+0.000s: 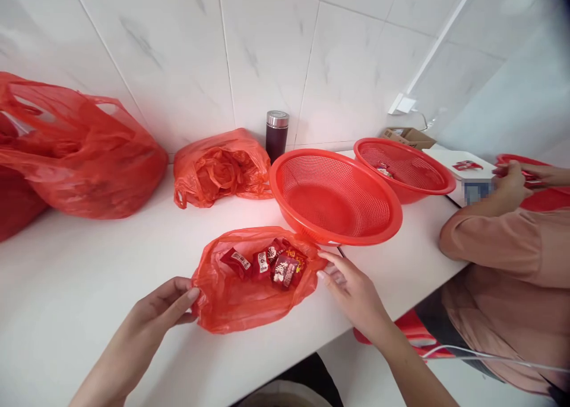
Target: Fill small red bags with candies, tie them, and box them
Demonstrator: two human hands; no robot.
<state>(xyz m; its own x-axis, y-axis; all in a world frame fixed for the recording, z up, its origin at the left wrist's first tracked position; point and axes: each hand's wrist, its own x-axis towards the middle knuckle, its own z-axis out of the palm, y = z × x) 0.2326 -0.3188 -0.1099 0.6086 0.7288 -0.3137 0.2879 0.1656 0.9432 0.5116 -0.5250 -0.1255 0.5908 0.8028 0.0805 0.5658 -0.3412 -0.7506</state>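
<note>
A red plastic bag (240, 309) lies open on the white table, its mouth spread wide. Inside it are several small dark-red wrapped packets (285, 270) with white printing, bunched toward the right. My left hand (167, 306) pinches the bag's left edge between thumb and fingers. At the opposite end, my right hand (350, 285) grips the bag's right rim, thumb and fingertips closed on the film. Just beyond the bag stands a red perforated plastic basket (312, 211) with nothing in it.
A second red basket (414, 164) holds a small packet. Crumpled red bag (222, 167), full red bag (102, 164) and dark flask (276, 135) stand along the tiled wall. At right, a co-worker (503, 241) handles something red beside a white scale (458, 164). A cardboard box (412, 138) sits behind.
</note>
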